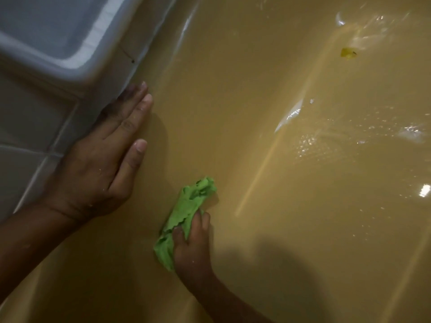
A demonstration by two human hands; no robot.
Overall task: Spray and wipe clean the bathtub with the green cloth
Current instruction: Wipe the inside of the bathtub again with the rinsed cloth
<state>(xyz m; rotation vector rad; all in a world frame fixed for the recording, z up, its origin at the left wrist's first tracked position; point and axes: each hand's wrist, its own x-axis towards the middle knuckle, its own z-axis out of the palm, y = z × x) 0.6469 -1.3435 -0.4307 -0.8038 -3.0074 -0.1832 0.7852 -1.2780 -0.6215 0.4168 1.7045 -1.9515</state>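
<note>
Left hand (100,164) lies flat, fingers straight, bracing on the bathtub (256,101) edge beside the grey tiles (28,127), while the right hand (191,250) bunches the green cloth (186,206) against the tan inner wall. Droplets (326,145) glisten further out, and on that slick surface the bracing palm could slide. No brand or writing is readable anywhere.

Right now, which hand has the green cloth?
The right hand grips the green cloth on the bathtub; the left hand lies flat, fingers straight, holding nothing.
</note>
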